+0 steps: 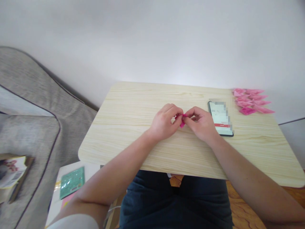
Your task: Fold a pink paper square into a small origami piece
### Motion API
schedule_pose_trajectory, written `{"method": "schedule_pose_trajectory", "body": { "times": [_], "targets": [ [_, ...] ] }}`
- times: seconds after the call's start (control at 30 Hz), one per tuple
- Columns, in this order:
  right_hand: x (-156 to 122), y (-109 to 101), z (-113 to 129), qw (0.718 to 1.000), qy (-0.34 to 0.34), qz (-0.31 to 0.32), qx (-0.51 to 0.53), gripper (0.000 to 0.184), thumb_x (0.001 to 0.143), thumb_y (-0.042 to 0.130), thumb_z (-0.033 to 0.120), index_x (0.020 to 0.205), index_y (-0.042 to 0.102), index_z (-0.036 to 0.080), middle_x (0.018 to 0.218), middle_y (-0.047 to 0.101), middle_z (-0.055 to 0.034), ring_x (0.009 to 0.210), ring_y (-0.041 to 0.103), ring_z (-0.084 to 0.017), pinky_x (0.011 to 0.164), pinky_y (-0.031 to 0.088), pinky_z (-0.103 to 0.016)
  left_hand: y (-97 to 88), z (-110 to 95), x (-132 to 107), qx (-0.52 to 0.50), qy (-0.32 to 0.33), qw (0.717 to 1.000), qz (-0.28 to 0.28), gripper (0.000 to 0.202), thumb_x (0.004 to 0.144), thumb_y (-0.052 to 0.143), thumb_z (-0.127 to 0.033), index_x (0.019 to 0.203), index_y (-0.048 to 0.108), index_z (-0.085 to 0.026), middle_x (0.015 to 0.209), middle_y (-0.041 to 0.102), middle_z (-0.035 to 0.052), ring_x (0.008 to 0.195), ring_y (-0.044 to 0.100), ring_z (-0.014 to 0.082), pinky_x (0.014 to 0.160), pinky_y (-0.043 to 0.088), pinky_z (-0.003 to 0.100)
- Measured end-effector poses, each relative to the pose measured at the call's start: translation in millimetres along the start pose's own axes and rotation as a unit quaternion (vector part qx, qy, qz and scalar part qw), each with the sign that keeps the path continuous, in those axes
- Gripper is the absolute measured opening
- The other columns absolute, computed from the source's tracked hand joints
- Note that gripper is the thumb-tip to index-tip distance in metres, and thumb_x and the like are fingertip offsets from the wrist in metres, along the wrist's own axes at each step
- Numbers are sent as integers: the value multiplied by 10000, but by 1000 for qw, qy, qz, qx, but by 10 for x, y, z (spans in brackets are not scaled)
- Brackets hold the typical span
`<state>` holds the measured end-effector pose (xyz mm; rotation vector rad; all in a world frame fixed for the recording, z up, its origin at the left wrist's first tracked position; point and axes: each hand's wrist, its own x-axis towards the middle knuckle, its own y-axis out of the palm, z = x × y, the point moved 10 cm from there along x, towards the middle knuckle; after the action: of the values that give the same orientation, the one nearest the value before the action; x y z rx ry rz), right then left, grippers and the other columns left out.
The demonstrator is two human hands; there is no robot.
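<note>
Between both hands, just above the middle of the table, is a small piece of bright pink folded paper (182, 123). My left hand (166, 122) pinches its left side between thumb and forefinger. From the other side, my right hand (201, 123) grips the paper with thumb and fingertips. Much of the piece is hidden behind the fingers, so its full shape cannot be made out. Right of my right hand lies a phone (221, 119) with a lit screen, partly blurred out.
Several pink folded paper pieces (252, 101) lie in rows at the table's back right. The pale wooden table (124, 105) meets a white wall behind. A grey sofa (71, 127) stands left, and a green packet (72, 182) lies on a lower surface beside my left arm.
</note>
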<state>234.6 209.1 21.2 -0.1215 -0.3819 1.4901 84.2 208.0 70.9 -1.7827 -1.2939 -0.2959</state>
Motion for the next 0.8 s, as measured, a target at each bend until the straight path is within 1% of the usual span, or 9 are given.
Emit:
{"method": "schedule_pose_trajectory", "body": {
  "times": [0.07, 0.13, 0.27, 0.33, 0.4, 0.47, 0.53, 0.7, 0.8],
  "targets": [
    [-3, -5, 3, 1000, -11, -8, -13, 82, 821, 773, 247, 842, 695, 256, 786, 729, 9, 698, 671, -181, 623, 514, -320, -14, -59, -3, -16, 16, 1000, 6, 65, 959, 642, -173, 968, 699, -203, 894, 715, 42, 892, 646, 181, 850, 514, 349],
    [5, -8, -5, 1000, -12, -9, 20, 109, 830, 784, 270, 858, 679, 257, 791, 735, 8, 710, 682, -182, 633, 520, -318, -57, -22, 3, -53, -8, 999, -8, 94, 977, 666, -246, 1048, 713, -207, 960, 735, 51, 935, 664, 184, 884, 522, 353],
    [20, -45, 7, 997, -3, -21, 78, 181, 828, 817, 316, 843, 650, 248, 785, 755, 0, 703, 695, -172, 639, 532, -303, -46, 307, -25, -118, -164, 979, -35, 263, 971, 702, -407, 1141, 707, -206, 1059, 748, 66, 960, 685, 179, 822, 523, 316],
    [16, -73, 38, 997, -2, -33, 75, 222, 798, 852, 320, 813, 645, 242, 753, 751, 1, 669, 686, -162, 609, 526, -288, 79, 431, -61, -175, -232, 957, -6, 307, 932, 743, -439, 1111, 701, -193, 1012, 751, 62, 904, 692, 170, 752, 517, 288],
    [11, -98, 54, 996, 4, -44, 74, 250, 765, 882, 331, 791, 651, 240, 720, 744, 3, 649, 689, -162, 585, 531, -282, 203, 478, -88, -252, -270, 929, 21, 321, 898, 778, -432, 1072, 683, -180, 919, 742, 48, 798, 682, 150, 680, 507, 266],
    [12, -107, 40, 994, 20, -48, 97, 253, 747, 892, 334, 795, 661, 244, 698, 740, 10, 645, 706, -170, 589, 561, -291, 267, 486, -95, -317, -283, 905, 30, 312, 877, 796, -402, 1036, 660, -171, 835, 721, 29, 698, 646, 127, 624, 488, 250],
    [21, -89, 17, 990, 35, -36, 135, 237, 740, 886, 312, 828, 675, 247, 692, 741, 20, 638, 718, -172, 617, 595, -304, 279, 494, -91, -347, -282, 894, 30, 295, 860, 809, -366, 1010, 652, -166, 788, 703, 17, 666, 626, 116, 609, 473, 242],
    [36, 34, -37, 975, 65, 30, 212, 299, 736, 875, 256, 1001, 739, 243, 812, 779, 20, 724, 748, -169, 704, 644, -316, 224, 535, -81, -342, -273, 899, 7, 268, 843, 800, -310, 1022, 653, -176, 781, 682, -1, 665, 613, 104, 613, 461, 234],
    [30, 82, -79, 967, 85, 48, 236, 239, 775, 868, 314, 970, 761, 227, 843, 787, -6, 767, 759, -187, 704, 657, -329, 175, 542, -82, -312, -272, 910, -15, 250, 843, 774, -278, 1042, 655, -184, 808, 675, -3, 695, 613, 105, 627, 466, 233]
  ]
}}
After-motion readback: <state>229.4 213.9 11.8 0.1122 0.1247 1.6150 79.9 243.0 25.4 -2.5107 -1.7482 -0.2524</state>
